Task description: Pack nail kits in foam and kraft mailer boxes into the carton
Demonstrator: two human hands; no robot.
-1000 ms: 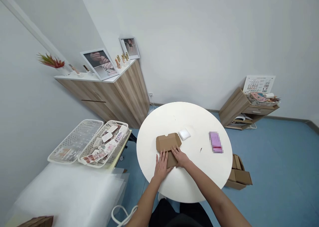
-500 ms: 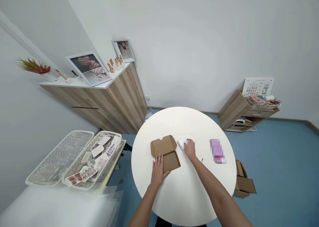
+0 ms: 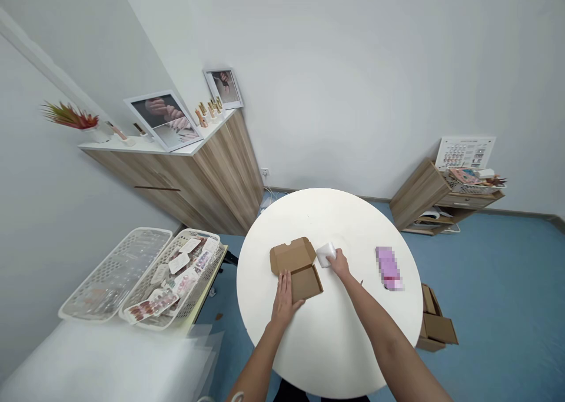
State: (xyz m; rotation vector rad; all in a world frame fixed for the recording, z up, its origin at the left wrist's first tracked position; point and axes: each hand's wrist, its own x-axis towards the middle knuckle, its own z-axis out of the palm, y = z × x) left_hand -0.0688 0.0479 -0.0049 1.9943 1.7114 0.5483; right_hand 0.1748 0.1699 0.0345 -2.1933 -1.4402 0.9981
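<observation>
An open brown cardboard mailer box (image 3: 295,269) lies on the round white table (image 3: 353,343), its lid folded back towards the far side. My left hand (image 3: 285,299) rests flat on the box's near part, fingers spread. My right hand (image 3: 338,265) is to the right of the box, its fingers gripping a small white soft packet (image 3: 326,254). The packet is tilted against my fingertips. Further right on the table lies a pink item (image 3: 388,267), blurred so that its details are hidden.
On the left, a white perforated basket lid (image 3: 115,274) sits beside a basket of packaged nail sets (image 3: 172,278). Flattened cardboard boxes (image 3: 435,329) lie on the floor right of the table. A wooden cabinet (image 3: 220,181) stands behind.
My right hand has left the box and taken the white packet. The box lid now lies open, and my left hand stays on the box. The view has shifted slightly.
</observation>
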